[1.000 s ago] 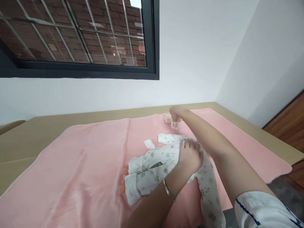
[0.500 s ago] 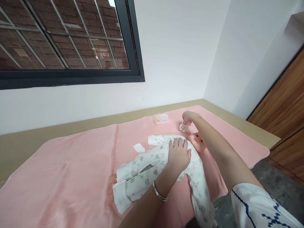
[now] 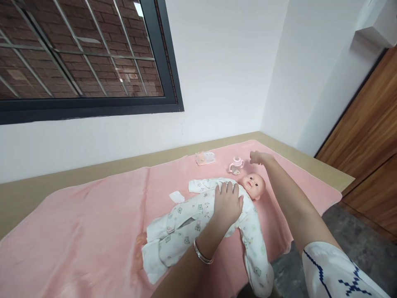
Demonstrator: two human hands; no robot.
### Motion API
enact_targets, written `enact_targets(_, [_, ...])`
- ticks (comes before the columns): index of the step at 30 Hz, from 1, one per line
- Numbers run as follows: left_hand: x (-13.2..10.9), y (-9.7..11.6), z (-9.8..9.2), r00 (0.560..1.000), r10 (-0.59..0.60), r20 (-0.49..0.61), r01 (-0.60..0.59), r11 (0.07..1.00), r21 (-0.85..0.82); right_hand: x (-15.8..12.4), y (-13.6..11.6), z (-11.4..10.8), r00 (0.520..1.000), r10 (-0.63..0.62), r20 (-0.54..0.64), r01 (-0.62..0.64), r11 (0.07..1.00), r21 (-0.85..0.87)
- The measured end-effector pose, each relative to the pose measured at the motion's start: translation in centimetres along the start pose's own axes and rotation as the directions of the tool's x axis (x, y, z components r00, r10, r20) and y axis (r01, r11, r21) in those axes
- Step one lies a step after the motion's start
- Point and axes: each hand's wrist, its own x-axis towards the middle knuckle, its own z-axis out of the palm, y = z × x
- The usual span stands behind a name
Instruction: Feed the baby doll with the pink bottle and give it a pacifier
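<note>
A baby doll (image 3: 254,184) in a white printed sleepsuit (image 3: 182,225) lies on its back on a pink blanket (image 3: 93,231). My left hand (image 3: 228,202), a bangle on its wrist, rests flat on the doll's chest with the fingers spread. My right hand (image 3: 258,157) hovers just beyond the doll's head, fingers loosely curled, holding nothing. A small pink handled baby bottle (image 3: 236,165) stands on the blanket a little left of that hand.
A small pale pink item (image 3: 204,157) lies near the blanket's far edge. A white scrap of cloth (image 3: 176,196) lies left of the doll. The tan table (image 3: 325,169) meets white walls; a wooden door (image 3: 372,153) is at right.
My right hand has set the small bottle down on the blanket and let go, moving slightly right. The doll's face is now uncovered. The left hand stays on the chest.
</note>
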Motion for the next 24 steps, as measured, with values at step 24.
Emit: enact_targets(24, [1.2, -2.9, -2.7, 0.984, 0.022, 0.175, 0.014, 0.979, -0.203, -12.9, 3.4, 12.6, 0.955, 0.043, 0.293, -0.255, -0.390, 0.885])
